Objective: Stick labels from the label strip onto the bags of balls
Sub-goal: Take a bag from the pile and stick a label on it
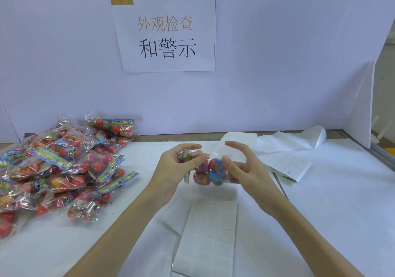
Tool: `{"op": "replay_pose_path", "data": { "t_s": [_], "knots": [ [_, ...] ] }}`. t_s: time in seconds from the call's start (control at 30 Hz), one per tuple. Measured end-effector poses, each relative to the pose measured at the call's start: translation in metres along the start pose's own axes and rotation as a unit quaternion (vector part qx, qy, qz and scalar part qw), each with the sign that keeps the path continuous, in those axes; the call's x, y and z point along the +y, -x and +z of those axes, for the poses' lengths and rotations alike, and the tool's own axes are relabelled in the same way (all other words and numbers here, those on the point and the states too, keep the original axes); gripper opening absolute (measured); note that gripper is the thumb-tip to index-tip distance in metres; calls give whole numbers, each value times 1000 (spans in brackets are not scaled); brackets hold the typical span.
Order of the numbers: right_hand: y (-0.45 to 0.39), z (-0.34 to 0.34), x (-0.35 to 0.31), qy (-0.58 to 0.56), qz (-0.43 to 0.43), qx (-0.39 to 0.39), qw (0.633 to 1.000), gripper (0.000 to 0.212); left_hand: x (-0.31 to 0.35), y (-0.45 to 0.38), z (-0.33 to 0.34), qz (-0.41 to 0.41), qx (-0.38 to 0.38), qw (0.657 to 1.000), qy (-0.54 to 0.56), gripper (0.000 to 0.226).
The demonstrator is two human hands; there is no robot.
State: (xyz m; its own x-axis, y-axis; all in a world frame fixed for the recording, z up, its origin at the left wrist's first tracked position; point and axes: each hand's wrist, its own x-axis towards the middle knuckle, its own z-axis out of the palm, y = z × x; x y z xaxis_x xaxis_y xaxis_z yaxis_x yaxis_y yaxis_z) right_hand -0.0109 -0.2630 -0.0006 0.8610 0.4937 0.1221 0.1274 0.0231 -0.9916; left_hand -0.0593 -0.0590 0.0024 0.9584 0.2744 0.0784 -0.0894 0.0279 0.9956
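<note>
Above the table's middle I hold one clear bag of balls [210, 173], with red and blue balls showing inside. My left hand [175, 169] pinches its colourful header card. My right hand [239, 165] grips the bag's right side with thumb and lower fingers, while the index finger arches over the top. A white label strip [211, 229] with a grid of small labels lies flat on the table just below the bag. Whether a label is stuck on the held bag cannot be made out.
A large heap of bagged balls [55, 169] covers the table's left side. Folded white label sheets and backing paper [286, 159] lie at the back right. A white partition with a printed sign [166, 32] closes off the back; a foam board [361, 109] stands at the right.
</note>
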Motion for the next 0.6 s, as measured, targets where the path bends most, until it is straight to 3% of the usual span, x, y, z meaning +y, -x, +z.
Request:
{"op": "replay_pose_path", "data": {
  "t_s": [0.1, 0.2, 0.3, 0.4, 0.5, 0.6],
  "knots": [
    [0, 0, 1, -1, -17, 32, 999, 27, 1, 2, 6, 1, -5, 1000, -12, 35],
    [-2, -2, 2, -43, 1, 58, 997, 31, 1, 1, 6, -22, -10, 1000, 9, 34],
    [-2, 2, 1, -65, 1, 56, 996, 34, 3, 3, 7, -41, 14, 998, 42, 43],
    [-1, 3, 1, -40, 20, 12, 999, 33, 1, 2, 6, -48, 54, 996, 60, 33],
    [-1, 0, -1, -53, 49, -8, 997, 30, 1, -1, 3, -26, 60, 998, -14, 20],
    [0, -1, -3, -23, 47, -9, 999, 33, 1, 0, 4, 11, -14, 992, -123, 9]
  ]
}}
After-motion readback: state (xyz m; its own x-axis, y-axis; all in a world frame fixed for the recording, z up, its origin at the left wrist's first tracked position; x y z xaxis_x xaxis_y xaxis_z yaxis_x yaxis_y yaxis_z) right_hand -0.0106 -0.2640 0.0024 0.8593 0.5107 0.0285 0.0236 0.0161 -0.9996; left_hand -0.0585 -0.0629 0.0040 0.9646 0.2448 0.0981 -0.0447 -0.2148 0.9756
